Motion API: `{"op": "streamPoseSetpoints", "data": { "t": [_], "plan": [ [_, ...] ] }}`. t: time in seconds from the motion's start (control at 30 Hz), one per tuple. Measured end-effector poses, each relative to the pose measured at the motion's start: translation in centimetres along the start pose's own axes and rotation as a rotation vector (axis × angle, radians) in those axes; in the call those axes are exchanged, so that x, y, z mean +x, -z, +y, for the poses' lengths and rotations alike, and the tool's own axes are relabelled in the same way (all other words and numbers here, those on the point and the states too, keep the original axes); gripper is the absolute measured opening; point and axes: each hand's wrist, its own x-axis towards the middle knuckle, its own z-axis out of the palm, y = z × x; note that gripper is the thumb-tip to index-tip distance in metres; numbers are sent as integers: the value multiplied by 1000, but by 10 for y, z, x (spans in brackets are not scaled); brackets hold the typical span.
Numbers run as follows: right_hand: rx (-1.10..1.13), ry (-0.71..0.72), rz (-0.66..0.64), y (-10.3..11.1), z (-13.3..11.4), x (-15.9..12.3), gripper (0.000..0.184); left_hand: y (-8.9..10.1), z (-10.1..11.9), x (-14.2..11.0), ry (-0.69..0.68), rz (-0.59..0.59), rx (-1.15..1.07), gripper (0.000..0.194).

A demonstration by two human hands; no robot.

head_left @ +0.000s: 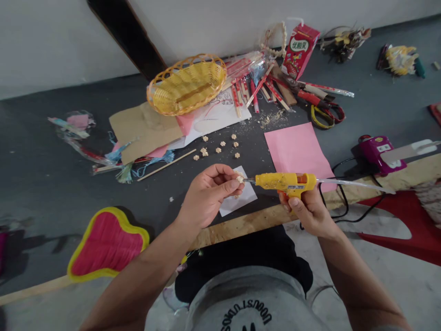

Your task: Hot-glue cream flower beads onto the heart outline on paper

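My left hand (208, 193) pinches a small pale flower-shaped bead (240, 179) between thumb and fingers, just above a white paper scrap (241, 200). My right hand (306, 209) is wrapped round the grip of a yellow hot glue gun (285, 182), held level, with its metal nozzle pointing left and touching the bead. A clear glue stick (354, 184) sticks out of the gun's back to the right. Several more of the pale beads (220, 146) lie scattered on the dark table beyond my hands.
Past the beads lie a pink paper sheet (296, 147), a yellow wicker basket (188, 82), red-wrapped chopsticks (248, 89), scissors (324, 110), a red drink carton (300, 49) and brown cardboard (144, 126). A pink heart-shaped fan (108, 243) lies at the near left. A purple device (374, 151) and black cable sit right.
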Motion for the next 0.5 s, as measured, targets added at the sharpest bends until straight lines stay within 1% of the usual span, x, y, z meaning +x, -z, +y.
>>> {"op": "streamPoseSetpoints", "data": {
  "t": [0.13, 0.23, 0.33, 0.43, 0.5],
  "plan": [
    [76, -17, 6, -2, -4, 3, 21, -1, 1, -1, -17, 22, 37, 38],
    [156, -25, 22, 3, -9, 8, 23, 3, 2, -3, -31, 34, 76, 37],
    [174, -86, 100, 18, -14, 17, 27, 12, 2, -7, -44, 59, 103, 33],
    [65, -168, 214, 40, -16, 35, 34, 22, 2, -14, -69, 98, 132, 30],
    [-23, -224, 269, 55, -14, 49, 41, 29, 1, -21, -83, 127, 162, 29]
  ]
}}
